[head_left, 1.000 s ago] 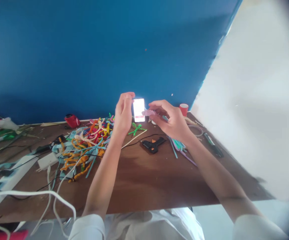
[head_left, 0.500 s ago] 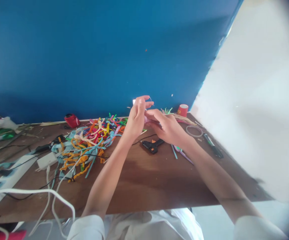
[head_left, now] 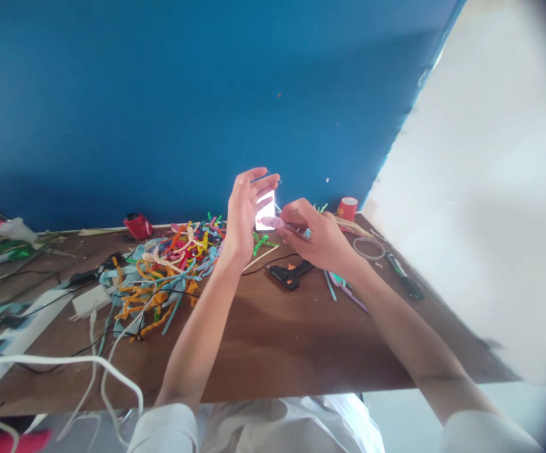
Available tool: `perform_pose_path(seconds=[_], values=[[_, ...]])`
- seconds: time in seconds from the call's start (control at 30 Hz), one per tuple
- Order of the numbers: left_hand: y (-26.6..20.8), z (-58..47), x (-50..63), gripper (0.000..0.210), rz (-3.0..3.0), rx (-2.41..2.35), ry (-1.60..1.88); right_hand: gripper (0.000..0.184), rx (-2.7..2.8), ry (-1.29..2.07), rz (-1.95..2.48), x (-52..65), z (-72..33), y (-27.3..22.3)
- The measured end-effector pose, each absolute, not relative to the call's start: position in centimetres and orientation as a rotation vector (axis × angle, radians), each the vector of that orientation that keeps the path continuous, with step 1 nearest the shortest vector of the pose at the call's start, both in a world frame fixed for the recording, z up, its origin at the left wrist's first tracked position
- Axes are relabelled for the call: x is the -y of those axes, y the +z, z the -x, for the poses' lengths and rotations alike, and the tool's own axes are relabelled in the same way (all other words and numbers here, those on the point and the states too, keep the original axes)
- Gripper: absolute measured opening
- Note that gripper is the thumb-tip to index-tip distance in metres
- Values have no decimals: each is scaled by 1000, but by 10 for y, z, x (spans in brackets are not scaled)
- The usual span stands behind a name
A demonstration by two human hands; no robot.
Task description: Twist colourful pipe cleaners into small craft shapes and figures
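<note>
My left hand (head_left: 245, 211) is raised with its fingers apart and nothing plainly gripped. A thin pale strand shows near its fingertips. My right hand (head_left: 313, 226) is closed on a pale pink, fuzzy twisted pipe cleaner (head_left: 273, 222), pinched between thumb and fingers, its end pointing left towards my left palm. Behind the hands a phone with a bright white screen (head_left: 266, 211) leans at the blue wall. A black glue gun (head_left: 286, 275) lies on the brown table (head_left: 273, 340) beneath my right hand, its grip partly covered.
A heap of coloured pipe cleaners (head_left: 178, 258) spreads to the left. White cables (head_left: 98, 360) and a power strip (head_left: 22, 333) lie further left. At the right are a roll of tape (head_left: 368, 248), a marker (head_left: 404, 277) and a red cup (head_left: 347, 208).
My left hand has moved left and slightly up, away from my right hand, uncovering the bright phone screen and the pink pipe cleaner. My right hand has shifted slightly right.
</note>
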State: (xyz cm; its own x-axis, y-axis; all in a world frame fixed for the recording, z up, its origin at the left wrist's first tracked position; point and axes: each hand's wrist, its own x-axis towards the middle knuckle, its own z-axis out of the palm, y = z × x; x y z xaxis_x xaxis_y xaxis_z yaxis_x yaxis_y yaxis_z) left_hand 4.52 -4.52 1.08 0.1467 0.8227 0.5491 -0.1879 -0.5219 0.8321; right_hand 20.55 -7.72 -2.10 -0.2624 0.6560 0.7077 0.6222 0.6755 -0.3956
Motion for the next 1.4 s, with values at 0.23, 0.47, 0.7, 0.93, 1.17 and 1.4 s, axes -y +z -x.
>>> perform_pose_path(seconds=[0.23, 0.47, 0.7, 0.93, 1.17, 1.4], values=[[0, -51, 40, 45, -1480, -532, 1512, 21, 2130, 5, 948, 85, -193, -24], [-2, -53, 33, 48, -1376, -542, 1433, 29, 2235, -235, 862, 83, -195, -33], [0, -51, 39, 59, -1527, -586, 1406, 37, 2313, -453, 881, 87, -195, -31], [4, -55, 43, 77, -1536, -617, 1271, 41, 2256, -425, 949, 94, -185, -24], [14, -41, 43, 78, -1562, -621, 1369, 45, 2236, 123, 905, 98, -188, -19], [22, -29, 50, 71, -1601, -608, 1426, 19, 1552, 167, 1037, 82, -205, -23]])
